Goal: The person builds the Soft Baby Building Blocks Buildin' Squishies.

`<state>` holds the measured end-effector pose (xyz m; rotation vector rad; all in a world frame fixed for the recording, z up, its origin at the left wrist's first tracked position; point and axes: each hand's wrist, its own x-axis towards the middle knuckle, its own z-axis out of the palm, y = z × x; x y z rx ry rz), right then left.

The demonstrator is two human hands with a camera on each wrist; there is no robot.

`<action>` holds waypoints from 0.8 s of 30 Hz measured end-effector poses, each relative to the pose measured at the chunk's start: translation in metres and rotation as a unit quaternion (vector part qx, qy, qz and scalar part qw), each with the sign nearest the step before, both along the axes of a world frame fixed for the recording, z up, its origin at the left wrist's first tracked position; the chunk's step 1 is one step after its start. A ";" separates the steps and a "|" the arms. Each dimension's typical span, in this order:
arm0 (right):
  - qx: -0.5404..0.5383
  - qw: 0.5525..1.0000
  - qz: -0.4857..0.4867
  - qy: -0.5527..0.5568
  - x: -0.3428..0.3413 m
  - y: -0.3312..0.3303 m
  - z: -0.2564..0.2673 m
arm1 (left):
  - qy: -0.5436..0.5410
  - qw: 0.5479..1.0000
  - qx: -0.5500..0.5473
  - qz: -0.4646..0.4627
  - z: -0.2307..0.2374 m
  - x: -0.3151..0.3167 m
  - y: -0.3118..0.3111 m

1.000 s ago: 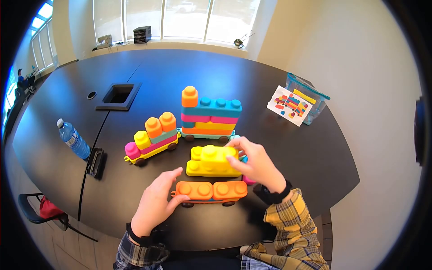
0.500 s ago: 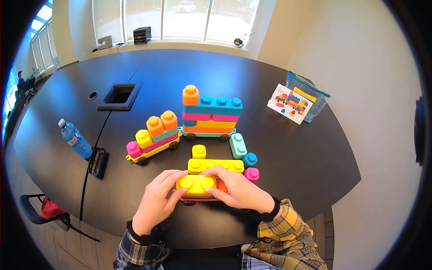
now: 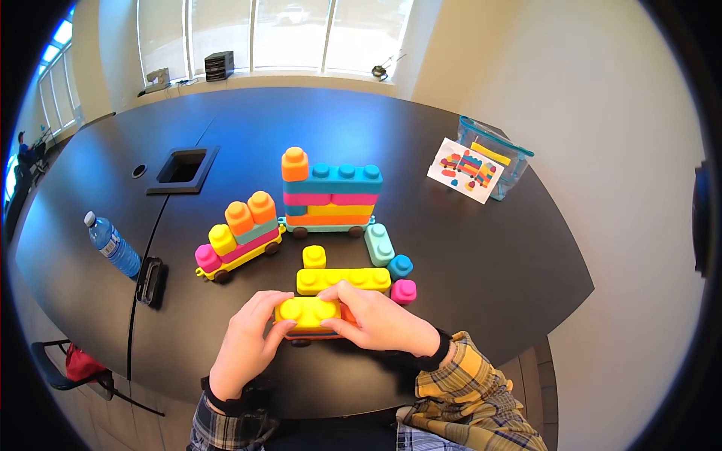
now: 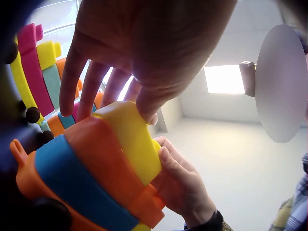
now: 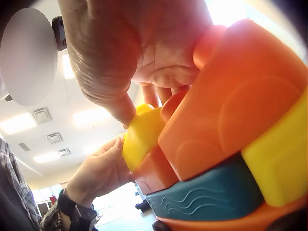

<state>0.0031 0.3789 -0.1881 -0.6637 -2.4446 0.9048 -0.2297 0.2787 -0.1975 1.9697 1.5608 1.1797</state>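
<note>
A yellow two-stud block lies on the left part of the orange layer of the nearest wheeled car. My left hand pinches its left end between thumb and fingers, and my right hand pinches its right end. In the left wrist view the yellow block rests on an orange block above a blue one. The right wrist view shows the yellow block beside bare orange studs. Behind the car lie a long yellow block and a small yellow block.
Loose teal, blue and pink blocks lie right. Two built cars, one low and one tall, stand behind. A bottle and black case are left; a picture card leans on a clear bag at back right.
My right hand has come from the loose blocks to the near car, bringing the yellow two-stud block. Both hands now hold it on the car's left part. The head view has shifted slightly.
</note>
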 end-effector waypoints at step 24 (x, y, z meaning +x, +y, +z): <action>0.155 0.973 0.007 -0.173 -0.027 0.123 -0.014 | -0.007 1.000 -0.019 0.010 0.006 0.003 -0.003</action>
